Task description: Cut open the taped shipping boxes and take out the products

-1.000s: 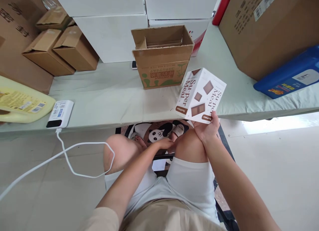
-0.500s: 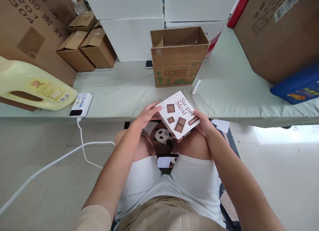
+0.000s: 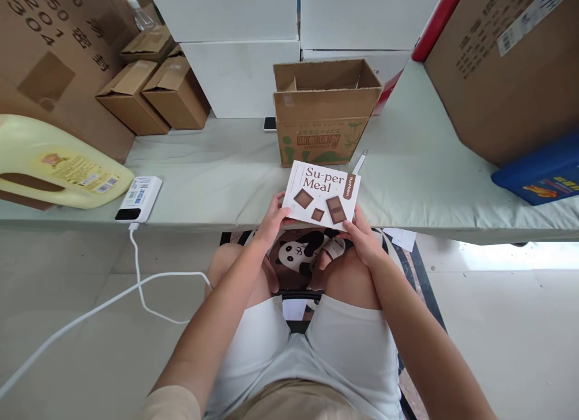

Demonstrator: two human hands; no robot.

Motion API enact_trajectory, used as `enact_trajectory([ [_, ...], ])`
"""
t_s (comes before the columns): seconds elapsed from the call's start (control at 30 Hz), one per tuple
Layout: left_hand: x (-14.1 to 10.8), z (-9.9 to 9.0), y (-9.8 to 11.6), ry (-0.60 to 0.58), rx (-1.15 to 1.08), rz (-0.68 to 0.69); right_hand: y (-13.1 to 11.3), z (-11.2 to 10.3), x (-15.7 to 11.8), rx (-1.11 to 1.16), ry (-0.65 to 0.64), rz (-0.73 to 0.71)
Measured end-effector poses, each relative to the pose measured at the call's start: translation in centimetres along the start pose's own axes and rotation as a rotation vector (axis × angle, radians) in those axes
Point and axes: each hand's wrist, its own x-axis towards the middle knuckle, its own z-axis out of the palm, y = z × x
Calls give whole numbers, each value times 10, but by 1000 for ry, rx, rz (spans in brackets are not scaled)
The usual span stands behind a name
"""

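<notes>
A flat white box [image 3: 322, 194] printed "Su-per Meal" with brown chocolate-like squares is held between my two hands, above the front edge of the table. My left hand [image 3: 272, 219] grips its left side, thumb on top and the other fingers partly hidden beneath. On the lower right corner, my right hand [image 3: 362, 232] is closed with its thumb on the printed face. Just behind the white box stands an open cardboard carton [image 3: 323, 127] with green print. A white utility knife [image 3: 360, 162] lies beside the carton, partly covered by the white box.
On the left of the cloth-covered table [image 3: 217, 178] are a yellow jug [image 3: 67, 160], a white power bank [image 3: 139, 198] with a cable, and small cardboard boxes [image 3: 176, 97]. White boxes [image 3: 239, 76] stand behind. A large carton [image 3: 506, 76] and a blue package [image 3: 543, 172] are at right.
The white box has turned counterclockwise, so its print now reads nearly upright, and it has moved up over the table edge. My right hand has shifted to its lower right corner.
</notes>
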Motion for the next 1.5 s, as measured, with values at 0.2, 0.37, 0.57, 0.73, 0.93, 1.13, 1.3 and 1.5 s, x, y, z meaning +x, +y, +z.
enact_trajectory([
  [0.2,19,-8,4,68,199,115,2,8,6,-34,9,-100],
  [0.37,38,-13,37,89,191,206,-18,24,38,-115,41,-196],
  [0.57,53,-15,81,139,105,294,-71,50,75,-145,21,-266],
  [0.73,54,-11,104,136,28,376,-103,66,83,31,-61,-258],
  [0.93,46,-2,111,138,-54,405,-106,75,77,93,-67,-243],
  [1.13,43,-4,102,141,-34,410,-99,73,75,143,-83,-269],
  [1.3,38,-9,99,154,-27,380,-96,71,74,-8,-139,-339],
  [1.5,26,-6,99,179,9,379,-99,74,58,-223,-51,-282],
])
